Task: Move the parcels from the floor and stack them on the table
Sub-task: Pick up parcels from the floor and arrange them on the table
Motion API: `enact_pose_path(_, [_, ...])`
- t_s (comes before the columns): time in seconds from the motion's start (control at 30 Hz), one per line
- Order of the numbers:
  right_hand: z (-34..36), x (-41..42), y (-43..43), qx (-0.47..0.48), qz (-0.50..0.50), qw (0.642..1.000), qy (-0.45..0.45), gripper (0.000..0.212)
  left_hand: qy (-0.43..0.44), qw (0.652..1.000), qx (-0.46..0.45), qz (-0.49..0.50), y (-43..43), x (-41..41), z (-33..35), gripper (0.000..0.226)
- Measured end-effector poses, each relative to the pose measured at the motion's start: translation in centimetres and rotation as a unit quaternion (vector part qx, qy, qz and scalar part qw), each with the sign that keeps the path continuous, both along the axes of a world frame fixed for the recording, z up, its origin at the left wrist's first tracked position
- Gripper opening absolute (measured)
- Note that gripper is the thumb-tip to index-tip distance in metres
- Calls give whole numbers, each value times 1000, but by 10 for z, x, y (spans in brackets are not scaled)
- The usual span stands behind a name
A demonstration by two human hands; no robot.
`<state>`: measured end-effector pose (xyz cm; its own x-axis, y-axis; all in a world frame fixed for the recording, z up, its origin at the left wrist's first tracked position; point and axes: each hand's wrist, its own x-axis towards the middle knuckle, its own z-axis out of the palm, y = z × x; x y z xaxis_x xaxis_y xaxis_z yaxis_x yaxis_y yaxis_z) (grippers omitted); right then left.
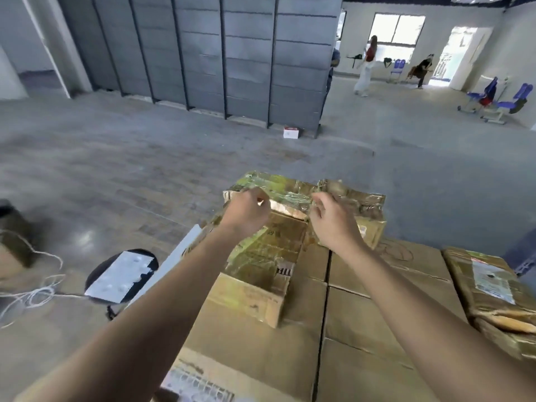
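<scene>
Big cartons [255, 349] form the stack's base; above them, left hand [246, 211] and right hand [333, 224] pinch the near edge of the taped parcel [293, 192], probably squaring it atop a smaller box [255, 274].

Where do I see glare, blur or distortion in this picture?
Head view: tape on the top parcel glares between the left hand and right hand; the window is blown out; the wall panels lean from wide-angle distortion.
</scene>
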<state>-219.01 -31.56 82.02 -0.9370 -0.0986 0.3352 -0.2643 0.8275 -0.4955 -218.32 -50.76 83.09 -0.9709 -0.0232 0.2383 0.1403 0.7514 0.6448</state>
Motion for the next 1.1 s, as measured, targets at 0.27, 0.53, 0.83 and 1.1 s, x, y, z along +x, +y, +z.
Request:
enact_pose_path(0.27, [-12,84,-83,-116,177,977,-27,29,1,987,-14,161,-48,142,-17,23])
enact_pose_path(0.53, [-27,187,-191,-116,342,931,-58,31,27,946,21,322,-138,278,-30,20])
enact_pose_path(0.83, [-104,294,-329,-61,458,869,-175,31,-17,892,87,443,-255,418,-93,23])
enact_pose_path(1.1, [-195,374,-479,0,446,849,-285,27,-80,832,185,517,-386,525,-177,24])
